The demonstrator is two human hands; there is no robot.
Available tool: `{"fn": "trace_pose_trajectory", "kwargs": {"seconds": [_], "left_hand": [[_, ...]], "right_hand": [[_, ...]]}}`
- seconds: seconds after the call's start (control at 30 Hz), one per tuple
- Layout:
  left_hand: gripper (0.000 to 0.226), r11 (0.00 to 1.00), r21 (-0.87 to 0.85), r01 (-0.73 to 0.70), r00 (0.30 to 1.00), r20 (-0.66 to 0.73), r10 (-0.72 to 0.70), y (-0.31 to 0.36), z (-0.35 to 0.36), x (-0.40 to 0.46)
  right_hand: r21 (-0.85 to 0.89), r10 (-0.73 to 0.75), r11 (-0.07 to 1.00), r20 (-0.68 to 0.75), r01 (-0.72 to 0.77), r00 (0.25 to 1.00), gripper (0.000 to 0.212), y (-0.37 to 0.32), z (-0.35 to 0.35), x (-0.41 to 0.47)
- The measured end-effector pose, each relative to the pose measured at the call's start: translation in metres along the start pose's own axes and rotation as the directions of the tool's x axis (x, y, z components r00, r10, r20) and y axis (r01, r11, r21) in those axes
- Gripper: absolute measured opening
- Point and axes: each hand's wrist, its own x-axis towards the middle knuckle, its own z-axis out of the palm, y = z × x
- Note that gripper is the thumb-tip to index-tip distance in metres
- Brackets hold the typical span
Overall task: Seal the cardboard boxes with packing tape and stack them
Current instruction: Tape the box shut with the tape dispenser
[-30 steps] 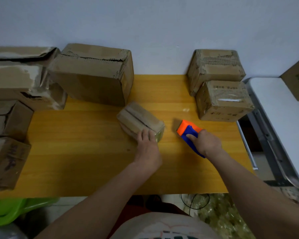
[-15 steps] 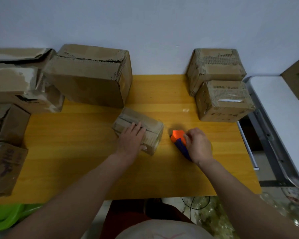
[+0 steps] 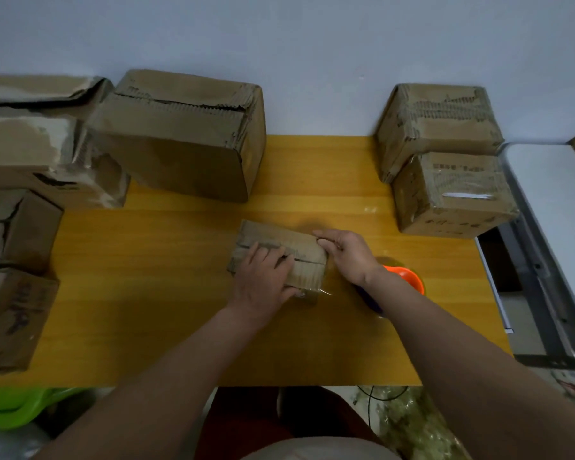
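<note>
A small cardboard box [image 3: 279,237] lies in the middle of the yellow table [image 3: 146,293], its top seam running lengthwise. My left hand [image 3: 263,283] lies over its near half, fingers across the top and thumb round the front side. At the box's right end my right hand [image 3: 349,257] grips the top edge, index finger and thumb on it. The orange and blue tape dispenser [image 3: 405,278] lies on the table, partly hidden under my right forearm. A bit of clear tape shows at the box's near right corner.
A big worn box [image 3: 180,144] stands at the back. Two taped boxes [image 3: 452,194] sit at the back right. Several worn boxes [image 3: 14,227] line the left edge. To the right are a white surface [image 3: 551,194] and a metal frame. A green bin [image 3: 10,406] sits below left.
My right hand has let go of the tape dispenser, which now lies on the table, and moved left onto the box's right end. My left hand has shifted toward the box's near side.
</note>
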Motion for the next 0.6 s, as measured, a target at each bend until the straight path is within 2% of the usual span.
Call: {"fn": "trace_pose_trajectory", "kwargs": {"seconds": [0.1, 0.17, 0.2, 0.23, 0.3, 0.37, 0.4, 0.47, 0.53, 0.6], "left_hand": [[0.082, 1.0, 0.003, 0.025, 1.0, 0.013, -0.025, 0.001, -0.004, -0.001], [0.082, 0.999, 0.017, 0.031, 0.999, 0.026, -0.032, 0.001, -0.006, -0.001], [0.082, 0.999, 0.016, 0.034, 0.999, 0.029, -0.034, 0.0, -0.008, 0.0], [0.082, 0.999, 0.012, 0.032, 0.999, 0.036, -0.032, -0.001, -0.009, 0.003], [0.098, 1.0, 0.027, 0.012, 0.994, 0.108, -0.015, -0.008, -0.01, 0.011], [0.122, 0.998, 0.057, -0.032, 0.978, 0.209, 0.019, -0.016, -0.008, 0.02], [0.127, 0.997, 0.061, -0.048, 0.972, 0.234, 0.032, -0.02, -0.008, 0.024], [0.126, 0.997, 0.049, -0.055, 0.976, 0.215, 0.043, -0.025, -0.006, 0.029], [0.122, 0.999, 0.034, -0.042, 0.984, 0.174, 0.035, -0.025, -0.005, 0.03], [0.119, 1.0, 0.023, 0.001, 0.988, 0.152, -0.004, -0.025, -0.001, 0.023]], "right_hand": [[0.212, 0.17, 0.957, 0.146, -0.198, 0.975, 0.032, 0.004, 0.002, 0.01], [0.15, 0.306, 0.923, 0.272, -0.354, 0.912, 0.053, 0.003, 0.001, 0.016], [0.12, 0.368, 0.904, 0.269, -0.41, 0.89, 0.06, 0.003, -0.001, 0.019], [0.137, 0.403, 0.892, 0.194, -0.431, 0.894, 0.062, 0.004, -0.002, 0.022], [0.245, 0.39, 0.9, -0.085, -0.36, 0.917, 0.054, 0.001, -0.007, 0.019], [0.277, 0.259, 0.945, -0.311, -0.174, 0.914, 0.045, -0.008, -0.009, 0.0], [0.267, 0.183, 0.96, -0.375, -0.083, 0.909, 0.042, -0.012, -0.005, -0.012], [0.276, 0.078, 0.961, -0.372, 0.031, 0.925, 0.04, -0.024, 0.013, -0.034], [0.26, 0.048, 0.965, -0.248, 0.019, 0.968, 0.044, -0.029, 0.038, -0.044], [0.17, 0.029, 0.985, -0.175, 0.001, 0.984, 0.053, -0.031, 0.058, -0.041]]}}
